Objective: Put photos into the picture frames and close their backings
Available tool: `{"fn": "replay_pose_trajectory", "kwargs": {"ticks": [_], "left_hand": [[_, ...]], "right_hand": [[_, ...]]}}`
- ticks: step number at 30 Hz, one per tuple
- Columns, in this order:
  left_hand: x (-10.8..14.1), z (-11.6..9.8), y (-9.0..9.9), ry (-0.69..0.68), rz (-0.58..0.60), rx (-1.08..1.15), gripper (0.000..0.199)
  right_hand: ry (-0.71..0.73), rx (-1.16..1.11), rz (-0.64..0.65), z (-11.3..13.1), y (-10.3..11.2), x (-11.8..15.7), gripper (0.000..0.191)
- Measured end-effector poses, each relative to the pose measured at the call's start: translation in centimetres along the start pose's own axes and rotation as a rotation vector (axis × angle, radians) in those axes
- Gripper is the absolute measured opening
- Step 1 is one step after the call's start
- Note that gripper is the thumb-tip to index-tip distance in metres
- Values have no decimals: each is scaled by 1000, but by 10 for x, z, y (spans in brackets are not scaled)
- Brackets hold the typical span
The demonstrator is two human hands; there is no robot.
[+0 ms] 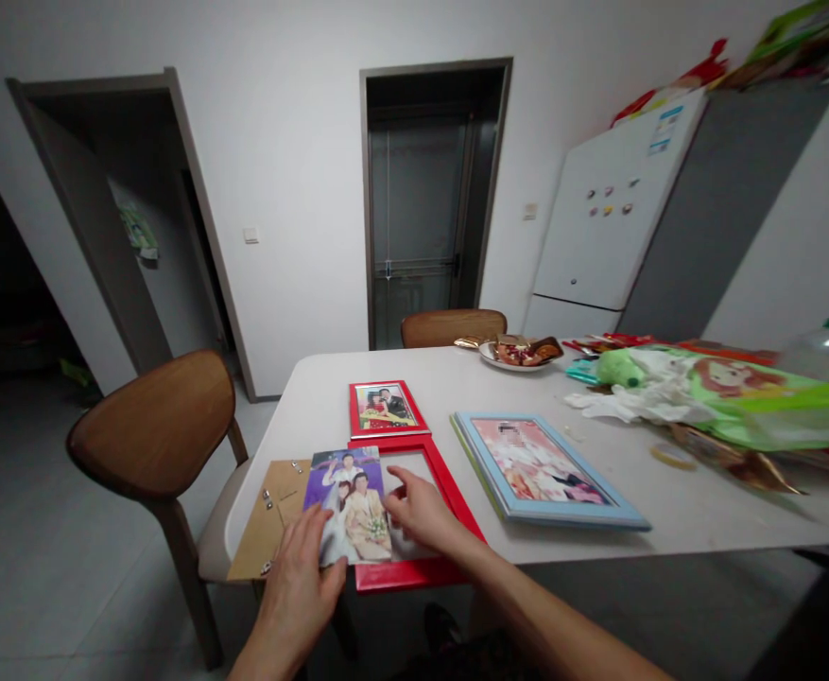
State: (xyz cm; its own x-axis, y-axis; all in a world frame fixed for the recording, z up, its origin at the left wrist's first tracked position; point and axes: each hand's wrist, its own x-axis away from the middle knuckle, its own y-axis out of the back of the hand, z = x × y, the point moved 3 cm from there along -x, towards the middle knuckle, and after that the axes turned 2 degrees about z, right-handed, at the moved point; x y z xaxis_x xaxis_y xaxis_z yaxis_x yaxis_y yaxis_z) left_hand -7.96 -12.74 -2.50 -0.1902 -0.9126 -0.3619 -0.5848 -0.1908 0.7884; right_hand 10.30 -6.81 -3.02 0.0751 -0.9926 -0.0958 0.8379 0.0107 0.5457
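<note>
A photo print point(354, 511) of several people in wedding clothes lies partly over an empty red picture frame point(449, 482) and partly over a brown backing board point(265, 530) with metal clips. My left hand point(301, 563) holds the photo at its lower left corner, fingers along the left side and thumb at the bottom edge. At the photo's right edge is my right hand point(421, 511), its index finger and thumb apart, over the frame's opening. Just beyond stands a smaller red frame point(386, 409) lying flat with a picture in it.
To the right lies a stack of frames, a blue one point(562, 511) on top. A plate point(517, 364) of snacks sits at the back of the white table point(315, 383). Green packaging point(761, 397), tissues and a tape roll point(673, 458) crowd the right side. A wooden chair point(165, 426) stands at left.
</note>
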Motion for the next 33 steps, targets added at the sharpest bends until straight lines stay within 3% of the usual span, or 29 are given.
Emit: {"fn": "replay_pose_trajectory", "kwargs": {"ticks": [3, 6, 10, 13, 15, 17, 19, 21, 24, 27, 29, 33], "left_hand": [[0, -5, -17, -48, 50, 45, 43], [-4, -7, -26, -77, 1, 72, 49], [-17, -17, -16, -103, -134, 247, 51], [-24, -25, 0, 29, -247, 441, 41], [-25, -27, 6, 173, -321, 573, 37], [-24, -28, 6, 311, -384, 721, 37], [-24, -31, 1, 394, -424, 882, 38], [-24, -36, -6, 410, -446, 1012, 39], [-25, -46, -12, 395, -406, 1117, 41], [-28, -52, -17, 353, -314, 1188, 50], [-30, -53, -23, 348, -273, 1219, 52], [-33, -51, -35, 419, -338, 1205, 49]], "right_hand": [[-97, -259, -6, 0, -22, -10, 56], [-50, -500, -88, 12, -29, -14, 60], [98, -701, -84, 48, -22, -7, 65], [160, -735, -83, 62, -11, 1, 57], [104, -669, -131, 54, -6, 5, 48], [-94, -657, -156, 34, -7, 8, 47], [-311, -782, -111, 15, -14, 11, 52], [-403, -967, -67, 5, -20, 13, 55], [-305, -1106, -108, 6, -11, 13, 50], [-167, -1109, -150, 11, 10, 11, 43], [-150, -1095, -153, 12, 20, 11, 42], [-148, -1008, -199, 12, 19, 14, 45]]}}
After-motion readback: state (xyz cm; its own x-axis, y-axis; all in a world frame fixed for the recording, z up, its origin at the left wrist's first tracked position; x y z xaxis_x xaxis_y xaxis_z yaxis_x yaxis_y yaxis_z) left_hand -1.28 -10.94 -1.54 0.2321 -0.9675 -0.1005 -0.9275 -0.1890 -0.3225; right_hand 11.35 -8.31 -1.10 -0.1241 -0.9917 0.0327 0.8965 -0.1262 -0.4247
